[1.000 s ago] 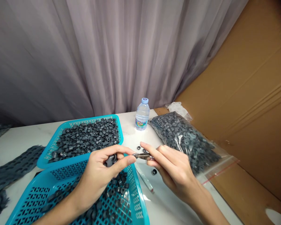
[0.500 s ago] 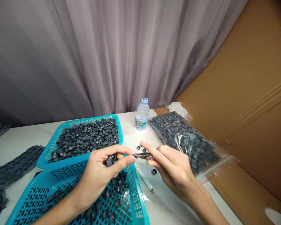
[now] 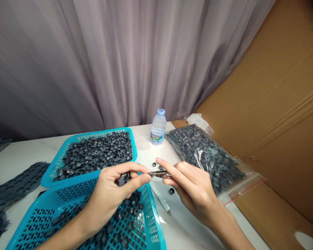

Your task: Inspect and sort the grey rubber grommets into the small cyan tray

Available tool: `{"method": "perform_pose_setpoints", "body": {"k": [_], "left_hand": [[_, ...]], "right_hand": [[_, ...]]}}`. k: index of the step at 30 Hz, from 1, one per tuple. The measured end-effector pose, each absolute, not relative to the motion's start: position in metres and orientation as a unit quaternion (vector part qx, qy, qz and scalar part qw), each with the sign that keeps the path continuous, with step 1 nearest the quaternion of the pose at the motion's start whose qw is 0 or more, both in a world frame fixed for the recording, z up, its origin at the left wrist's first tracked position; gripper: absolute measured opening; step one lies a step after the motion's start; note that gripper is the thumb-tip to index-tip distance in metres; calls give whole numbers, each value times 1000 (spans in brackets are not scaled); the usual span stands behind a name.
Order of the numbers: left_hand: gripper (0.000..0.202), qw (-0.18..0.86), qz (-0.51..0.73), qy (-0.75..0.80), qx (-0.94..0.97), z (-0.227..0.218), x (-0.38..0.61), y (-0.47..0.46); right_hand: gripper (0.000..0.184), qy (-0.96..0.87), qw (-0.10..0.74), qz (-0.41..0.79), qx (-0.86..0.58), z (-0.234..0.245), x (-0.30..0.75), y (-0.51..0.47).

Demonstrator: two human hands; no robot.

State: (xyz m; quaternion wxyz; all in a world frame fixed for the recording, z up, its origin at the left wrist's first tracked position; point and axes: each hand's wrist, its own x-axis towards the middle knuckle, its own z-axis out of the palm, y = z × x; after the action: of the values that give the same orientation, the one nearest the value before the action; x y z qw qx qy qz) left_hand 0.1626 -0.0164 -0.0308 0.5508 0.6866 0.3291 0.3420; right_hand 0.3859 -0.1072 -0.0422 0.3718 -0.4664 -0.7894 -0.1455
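Observation:
My left hand (image 3: 112, 194) is closed around a few dark grey rubber rings (image 3: 122, 179), thumb and forefinger pinched together at the tip of a small metal tool (image 3: 158, 173). My right hand (image 3: 191, 187) grips that tool, forefinger laid along it. Both hands hover over the right corner of the near blue basket (image 3: 41, 222), which holds scattered grey rings.
A second blue basket (image 3: 134, 147) behind is heaped with rings. A clear bag of rings (image 3: 206, 156) lies at right, a water bottle (image 3: 158, 127) behind. Loose rings (image 3: 171, 191) and a thin stick (image 3: 161, 200) lie on the white table (image 3: 21, 156). Grey punched sheets (image 3: 13, 187) sit at left. Cardboard (image 3: 276, 104) rises at right.

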Motion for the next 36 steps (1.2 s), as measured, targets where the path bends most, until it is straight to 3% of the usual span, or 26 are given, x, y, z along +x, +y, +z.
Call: {"method": "perform_pose_setpoints", "body": {"k": [36], "left_hand": [[23, 597, 322, 313, 665, -37, 160, -14]], "right_hand": [[34, -794, 382, -133, -454, -39, 385, -107]]}}
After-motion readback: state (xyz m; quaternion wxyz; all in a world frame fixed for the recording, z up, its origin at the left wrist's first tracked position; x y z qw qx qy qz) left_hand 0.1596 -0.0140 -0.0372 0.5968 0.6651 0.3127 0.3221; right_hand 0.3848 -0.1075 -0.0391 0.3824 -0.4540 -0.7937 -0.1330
